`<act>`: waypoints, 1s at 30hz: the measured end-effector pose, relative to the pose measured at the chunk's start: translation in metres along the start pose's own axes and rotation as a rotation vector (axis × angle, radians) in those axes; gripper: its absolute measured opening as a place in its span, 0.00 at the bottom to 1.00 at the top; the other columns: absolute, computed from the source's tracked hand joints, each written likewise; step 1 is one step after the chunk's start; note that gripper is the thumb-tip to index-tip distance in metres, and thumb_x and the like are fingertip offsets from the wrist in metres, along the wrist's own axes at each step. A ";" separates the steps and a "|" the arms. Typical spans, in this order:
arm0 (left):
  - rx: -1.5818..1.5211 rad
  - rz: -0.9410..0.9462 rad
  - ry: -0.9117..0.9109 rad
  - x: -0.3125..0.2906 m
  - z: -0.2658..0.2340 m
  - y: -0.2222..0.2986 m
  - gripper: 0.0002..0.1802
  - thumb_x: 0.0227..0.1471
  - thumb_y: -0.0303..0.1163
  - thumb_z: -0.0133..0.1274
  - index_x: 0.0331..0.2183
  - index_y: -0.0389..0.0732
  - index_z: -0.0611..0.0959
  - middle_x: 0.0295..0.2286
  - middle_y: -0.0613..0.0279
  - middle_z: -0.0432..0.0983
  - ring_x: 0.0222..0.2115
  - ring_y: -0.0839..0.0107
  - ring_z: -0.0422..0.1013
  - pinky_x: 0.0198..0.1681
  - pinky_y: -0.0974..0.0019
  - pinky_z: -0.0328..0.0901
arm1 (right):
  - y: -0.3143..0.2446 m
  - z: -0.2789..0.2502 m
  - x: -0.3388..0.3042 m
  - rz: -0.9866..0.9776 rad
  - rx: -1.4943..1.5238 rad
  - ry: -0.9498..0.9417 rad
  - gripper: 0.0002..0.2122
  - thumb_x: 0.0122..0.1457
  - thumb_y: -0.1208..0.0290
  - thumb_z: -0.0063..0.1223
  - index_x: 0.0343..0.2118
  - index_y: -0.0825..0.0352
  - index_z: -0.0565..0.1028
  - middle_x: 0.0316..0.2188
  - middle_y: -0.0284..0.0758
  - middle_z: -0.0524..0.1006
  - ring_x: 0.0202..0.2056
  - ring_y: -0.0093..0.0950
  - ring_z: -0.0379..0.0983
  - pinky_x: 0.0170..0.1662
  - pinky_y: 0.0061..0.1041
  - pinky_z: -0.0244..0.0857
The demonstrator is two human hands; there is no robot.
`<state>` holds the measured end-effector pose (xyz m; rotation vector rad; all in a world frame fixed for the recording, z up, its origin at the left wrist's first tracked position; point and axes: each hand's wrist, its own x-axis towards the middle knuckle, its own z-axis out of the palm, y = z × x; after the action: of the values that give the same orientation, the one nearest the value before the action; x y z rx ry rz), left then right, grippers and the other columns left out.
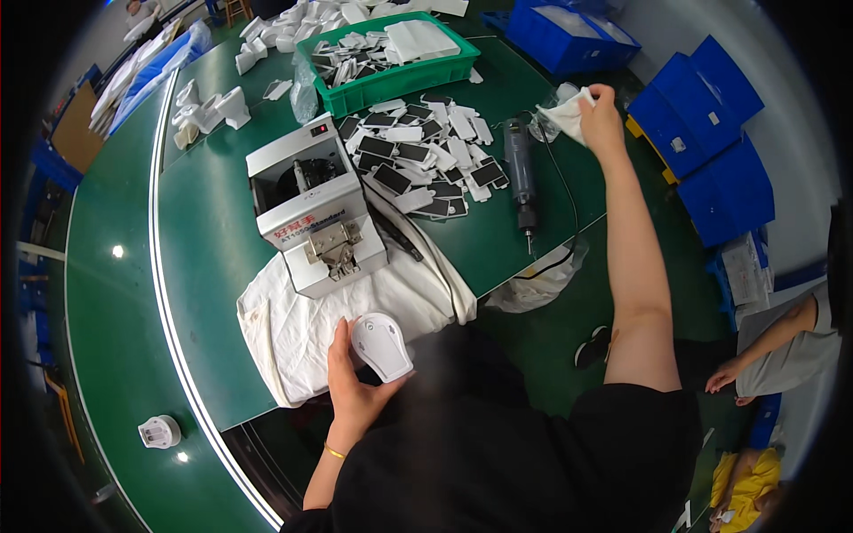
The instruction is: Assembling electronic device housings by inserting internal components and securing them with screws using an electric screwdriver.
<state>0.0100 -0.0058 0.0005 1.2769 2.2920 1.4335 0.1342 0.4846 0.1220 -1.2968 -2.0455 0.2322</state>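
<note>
My left hand [348, 384] grips a white plastic housing [382, 345] with a rounded end and small holes in its face. It is held above a white cloth [283, 324] draped over the near table edge. At the far right of the table, my right hand [602, 123] pinches a white rag [566, 116], next to a clear plastic bag. Left of that hand lies a dark electric screwdriver [519, 173], its bit pointing toward me. A silver screw feeder [313, 209] stands on the table just beyond my left hand.
White and black battery covers [413, 151] lie heaped mid-table. Behind them stands a green crate [400, 78] of similar parts. White housings [209, 111] sit at the far left, another [160, 432] beyond the light strip. Blue bins [702, 98] and a person [782, 346] are at right.
</note>
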 end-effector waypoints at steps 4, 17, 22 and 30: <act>-0.017 0.000 0.000 0.000 0.003 0.000 0.63 0.27 0.34 0.76 0.61 0.34 0.56 0.52 0.49 0.66 0.51 0.55 0.66 0.52 0.59 0.64 | 0.029 -0.004 0.040 -0.280 -0.336 -0.016 0.12 0.58 0.78 0.46 0.43 0.62 0.77 0.41 0.42 0.77 0.43 0.42 0.74 0.47 0.36 0.67; -0.001 -0.001 0.006 -0.004 -0.001 -0.002 0.66 0.25 0.32 0.77 0.62 0.33 0.55 0.53 0.45 0.65 0.54 0.56 0.65 0.57 0.59 0.60 | 0.043 0.023 0.061 -0.477 -0.386 -0.136 0.12 0.56 0.75 0.44 0.37 0.65 0.80 0.38 0.40 0.77 0.42 0.41 0.74 0.46 0.36 0.67; 0.057 0.086 0.007 0.005 -0.001 0.002 0.59 0.28 0.39 0.75 0.59 0.33 0.61 0.53 0.46 0.66 0.52 0.52 0.66 0.55 0.57 0.62 | 0.080 0.019 0.078 -0.747 -0.274 -0.123 0.09 0.54 0.69 0.48 0.33 0.65 0.79 0.35 0.45 0.76 0.38 0.47 0.72 0.41 0.41 0.66; -0.009 0.067 0.017 0.006 -0.007 0.010 0.57 0.31 0.36 0.74 0.59 0.33 0.60 0.51 0.51 0.70 0.50 0.52 0.68 0.53 0.58 0.63 | 0.080 0.023 0.099 -0.272 -0.453 -0.203 0.14 0.59 0.60 0.49 0.43 0.60 0.80 0.41 0.41 0.79 0.44 0.43 0.75 0.46 0.35 0.68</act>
<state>0.0083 -0.0046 0.0138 1.3568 2.2706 1.4798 0.1523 0.6124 0.1113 -1.2688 -2.5185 -0.2484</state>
